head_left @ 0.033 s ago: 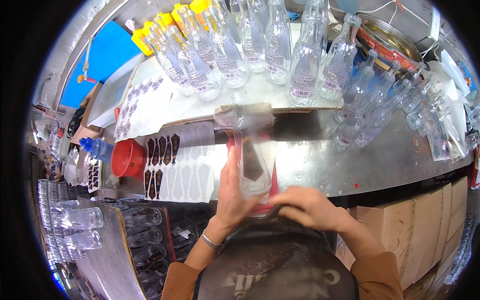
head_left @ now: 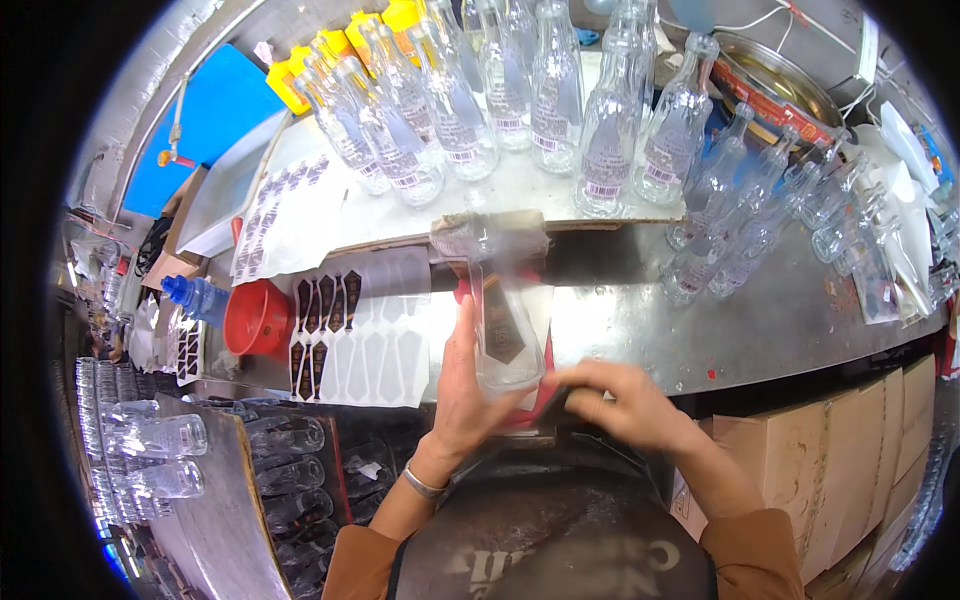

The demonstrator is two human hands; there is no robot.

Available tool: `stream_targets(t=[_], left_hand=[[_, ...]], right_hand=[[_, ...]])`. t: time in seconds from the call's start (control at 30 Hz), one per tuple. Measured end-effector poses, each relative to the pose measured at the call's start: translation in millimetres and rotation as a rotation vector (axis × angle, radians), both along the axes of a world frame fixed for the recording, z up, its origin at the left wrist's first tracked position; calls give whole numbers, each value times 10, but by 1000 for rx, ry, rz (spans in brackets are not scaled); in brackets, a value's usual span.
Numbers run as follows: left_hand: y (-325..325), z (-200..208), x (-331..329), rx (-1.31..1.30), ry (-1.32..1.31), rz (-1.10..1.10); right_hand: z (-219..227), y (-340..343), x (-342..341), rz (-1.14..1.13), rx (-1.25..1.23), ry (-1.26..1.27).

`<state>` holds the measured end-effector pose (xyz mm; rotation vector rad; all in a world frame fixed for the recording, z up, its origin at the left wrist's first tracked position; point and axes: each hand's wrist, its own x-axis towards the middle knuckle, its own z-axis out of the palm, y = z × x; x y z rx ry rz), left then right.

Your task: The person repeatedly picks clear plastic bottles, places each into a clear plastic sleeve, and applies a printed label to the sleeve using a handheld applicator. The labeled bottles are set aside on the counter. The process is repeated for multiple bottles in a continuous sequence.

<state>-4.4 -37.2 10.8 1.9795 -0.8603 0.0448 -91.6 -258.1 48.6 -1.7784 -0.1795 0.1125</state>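
My left hand grips a clear glass bottle from its left side. The bottle is tilted, with its neck pointing away from me over the metal table. A dark, pointed label is stuck on the bottle's upper face. My right hand has its fingers curled against the bottle's base from the right. A red object shows under the bottle, mostly hidden. Left of the bottle lies a backing sheet with a few matching dark labels and many empty outlines.
Several labelled glass bottles stand at the back of the table, and others lean at the right. A red funnel and a blue cap sit at the left. Cardboard boxes are under the table; more bottles lie at the lower left.
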Motion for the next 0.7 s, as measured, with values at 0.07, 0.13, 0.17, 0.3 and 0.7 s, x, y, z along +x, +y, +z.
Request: stream_targets(t=[0.07, 0.13, 0.17, 0.3, 0.7], left_hand=[[9, -15, -24, -283, 296, -66], [8, -48, 14, -419, 481, -152], [13, -104, 40, -324, 373, -124], [5, -55, 13, -37, -23, 28], [1185, 94, 2350, 234, -325, 509]], right_hand=[[-362, -89, 228, -128, 333, 263], [-534, -15, 374, -156, 427, 333], [-494, 64, 389, -170, 413, 349], [-214, 192, 263, -238, -91, 79], [-225, -4, 324, -402, -358, -78]])
